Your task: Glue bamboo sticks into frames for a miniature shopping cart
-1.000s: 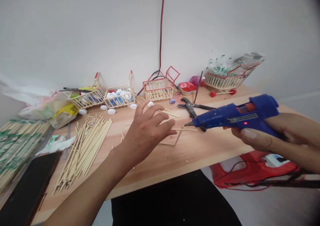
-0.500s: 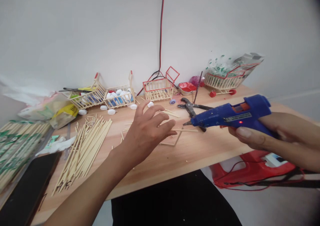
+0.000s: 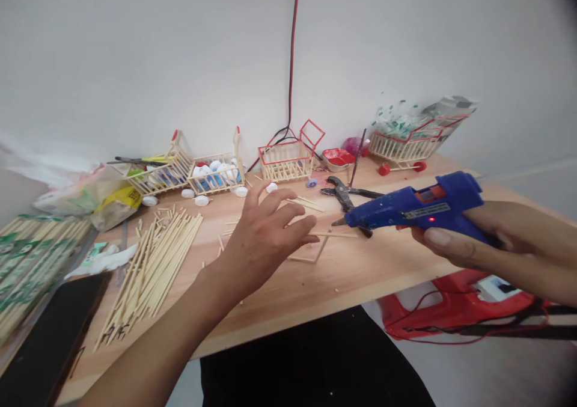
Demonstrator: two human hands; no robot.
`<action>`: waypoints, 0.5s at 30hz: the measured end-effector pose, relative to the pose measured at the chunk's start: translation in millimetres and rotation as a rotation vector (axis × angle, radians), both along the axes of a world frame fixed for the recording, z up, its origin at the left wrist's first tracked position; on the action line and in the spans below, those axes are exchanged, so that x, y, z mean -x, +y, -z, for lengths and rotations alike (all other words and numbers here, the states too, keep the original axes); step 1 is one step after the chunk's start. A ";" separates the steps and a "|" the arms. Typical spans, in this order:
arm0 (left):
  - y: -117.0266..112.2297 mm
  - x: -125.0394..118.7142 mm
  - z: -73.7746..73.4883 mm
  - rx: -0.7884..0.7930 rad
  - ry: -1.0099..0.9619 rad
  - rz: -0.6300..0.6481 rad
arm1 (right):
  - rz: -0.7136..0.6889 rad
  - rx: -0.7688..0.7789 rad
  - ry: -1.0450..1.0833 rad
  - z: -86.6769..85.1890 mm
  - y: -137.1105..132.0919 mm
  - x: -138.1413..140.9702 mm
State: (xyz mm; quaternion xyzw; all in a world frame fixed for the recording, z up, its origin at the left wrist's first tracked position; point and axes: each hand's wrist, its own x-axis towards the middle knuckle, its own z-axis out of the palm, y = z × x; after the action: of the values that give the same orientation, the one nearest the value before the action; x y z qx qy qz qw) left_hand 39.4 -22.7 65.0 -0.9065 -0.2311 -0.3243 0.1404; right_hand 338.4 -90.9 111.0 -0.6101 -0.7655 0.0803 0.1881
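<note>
My left hand [image 3: 270,232] is over the middle of the table, its fingers curled and pinching a thin wooden stick [image 3: 338,234] that juts out to the right. My right hand [image 3: 478,244] grips a blue hot glue gun [image 3: 406,207] by its handle, with a small red light glowing on its side. The gun's dark nozzle points left, close above the stick. Below, a small square frame of sticks [image 3: 321,249] lies on the wood, partly hidden by my left hand.
Loose sticks [image 3: 157,269] lie left, near a phone [image 3: 54,329] and packaged sticks [image 3: 27,263]. Small stick-built carts [image 3: 288,163] line the wall. Pliers [image 3: 342,193], a red paint dish [image 3: 338,157] and a brush [image 3: 358,154] stand behind. A red stool [image 3: 433,308] is below right.
The glue gun and my right hand have shifted very slightly left. My left hand and the stick keep nearly the same position.
</note>
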 end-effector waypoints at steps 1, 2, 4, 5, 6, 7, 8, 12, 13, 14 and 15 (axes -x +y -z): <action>0.1 0.1 0.0 0.000 0.001 -0.001 | -0.007 0.002 -0.002 -0.1 -1.0 -2.0; 0.1 0.2 0.0 0.001 0.002 -0.001 | -0.011 0.007 -0.005 -0.2 -2.1 -3.9; 0.1 0.4 -0.1 0.003 0.007 -0.001 | -0.007 0.019 -0.016 -0.2 -4.6 -7.7; 0.0 0.4 -0.2 0.004 0.008 -0.001 | 0.005 0.021 -0.025 0.2 -5.8 -9.6; -0.1 0.4 -0.2 0.004 0.007 -0.001 | 0.019 0.024 -0.034 0.9 -7.0 -11.5; -0.1 0.4 -0.3 0.004 0.004 -0.001 | 0.033 0.030 -0.042 1.9 -8.2 -13.6; -0.2 0.4 -0.4 0.004 0.001 -0.002 | 0.048 0.035 -0.049 3.2 -9.2 -15.7; 0.0 0.2 -0.6 0.004 0.000 -0.008 | 0.110 0.054 -0.062 8.9 -12.1 -23.8; 0.2 0.2 -0.6 0.002 0.001 -0.009 | 0.116 0.057 -0.063 9.6 -12.2 -24.8; 0.3 0.3 -0.5 0.000 0.002 -0.009 | 0.115 0.057 -0.060 9.8 -12.1 -25.0; 0.4 0.3 -0.3 -0.003 0.001 -0.009 | 0.102 0.059 -0.053 9.3 -11.6 -24.2</action>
State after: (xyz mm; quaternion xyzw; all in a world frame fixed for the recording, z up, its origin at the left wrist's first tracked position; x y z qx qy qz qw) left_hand 39.0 -22.2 65.3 -0.9054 -0.2346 -0.3237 0.1431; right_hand 362.6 -102.5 101.7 -0.6554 -0.7355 0.0771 0.1536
